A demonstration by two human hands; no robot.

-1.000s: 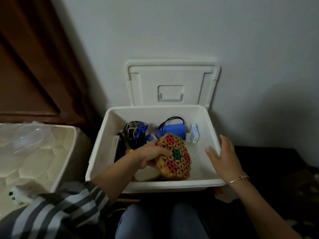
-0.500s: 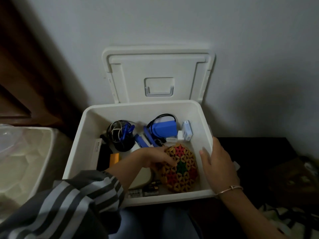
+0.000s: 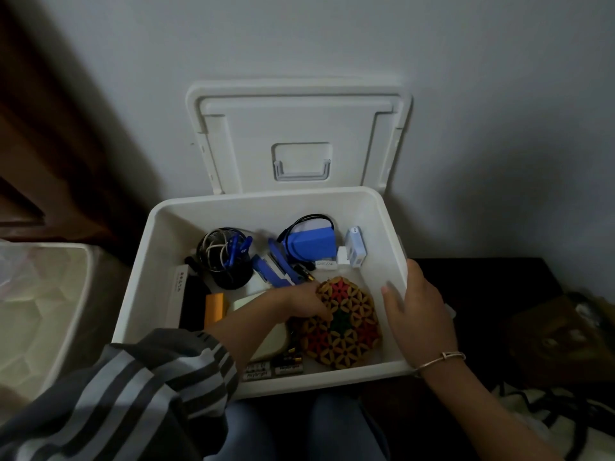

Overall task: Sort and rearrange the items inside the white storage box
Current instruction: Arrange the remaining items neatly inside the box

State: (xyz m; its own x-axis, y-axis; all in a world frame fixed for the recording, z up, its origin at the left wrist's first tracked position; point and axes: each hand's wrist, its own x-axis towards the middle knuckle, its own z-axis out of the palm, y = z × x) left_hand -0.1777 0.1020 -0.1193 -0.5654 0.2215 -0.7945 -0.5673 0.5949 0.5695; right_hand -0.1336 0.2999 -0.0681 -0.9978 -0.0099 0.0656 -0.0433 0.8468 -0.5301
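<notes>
Your left grip (image 3: 303, 302) is down inside the white storage box (image 3: 146, 261), fingers curled over the left edge of the round woven mat (image 3: 349, 327), the yellow one with the red and green flower pattern. The mat sits at the front right of the box, tilted a bit, with its near edge close to the front wall. Your right grip (image 3: 416, 304) is clamped on the box's right wall, thumb inside, the other fingers over the rim on the outside, bracelet (image 3: 439, 359) on that wrist.

Rest of the box is pretty packed. The black mesh pen cup (image 3: 229, 264) stands at the back left with blue pens and a pale cable stuffed in it. A blue case (image 3: 312, 247) with a black cord looped over it sits against the back wall, and a blue stapler-looking thing (image 3: 276, 267) is just in front of it. A small light-blue gadget (image 3: 355, 246) is in the back right corner. Along the left wall there's a long white carton (image 3: 178, 287), then something black, then an orange block (image 3: 214, 307). A cream flat piece (image 3: 271, 341) lies under your left forearm, with a couple of batteries (image 3: 273, 369) by the front wall.

The lid (image 3: 299, 128) stands open, leaning on the wall behind.
</notes>
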